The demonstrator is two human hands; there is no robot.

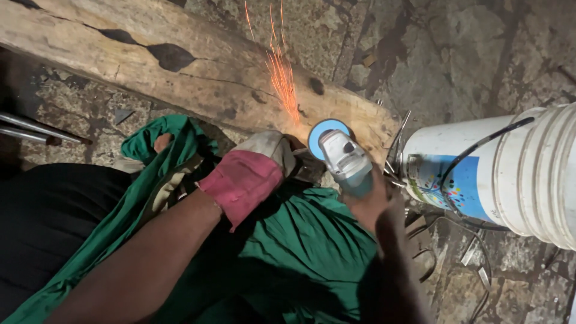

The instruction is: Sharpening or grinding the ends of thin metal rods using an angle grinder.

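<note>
Right hand (373, 201) bare, wrapped around the body of a grinder (345, 161), grey-white, its blue disc (324, 134) at the far end, facing the log (180, 72). Sparks (282, 78) shoot up and away from the disc across the log. Left hand (255, 168) in a pink and white glove, fingers curled down just left of the disc; what it presses or holds is hidden under the glove, so can't tell if it is clamped on a workpiece. Hands sit close together, the disc between them, left hand nearer the contact spot. Grinder's long axis runs from the right hand up and left toward the log; the log's long axis runs from upper left to lower right, so the tool meets it roughly crosswise. Green cloth (288, 252) spread under both forearms, over the lap. White bucket (510, 174) lying on its side just right of the grinder, a dark cable looped over it. Metal rods (36, 129) on the stone floor (456, 54) at far left, well apart from the hands.
</note>
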